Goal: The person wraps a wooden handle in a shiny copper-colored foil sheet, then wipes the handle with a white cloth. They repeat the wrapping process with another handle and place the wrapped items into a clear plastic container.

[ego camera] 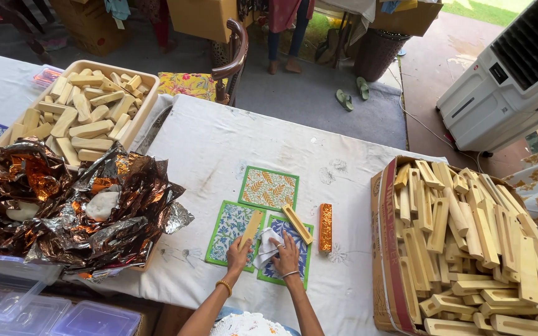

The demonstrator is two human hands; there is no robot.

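Wooden strip [250, 229]: pale, flat, narrow, held tilted over the near middle of the white-clothed table [207, 143]. Its near end is pinched by the left hand [238, 254], fingers closed round it. The right hand [286, 254] is laid on a white cloth [267, 247], fingers pressed down on it; whether the cloth is actually gripped cannot be told.

Beneath the hands, three green-bordered patterned cards [269, 188] are laid: one far, two near, edges just touching or nearly so. A second, grooved wooden piece [297, 224] is lying slantwise across the right near card. A copper foil-wrapped bar [325, 227] is lying just right of it, apart from the cards.

Edges: a cardboard box [382, 249] heaped with wooden pieces is set at the right table edge. Crumpled copper foil [70, 205] is spread at left; a tray [147, 102] of pale blocks is seen far left. Open cloth is left far of the cards and between bar and box. The near table edge is close under the wrists.
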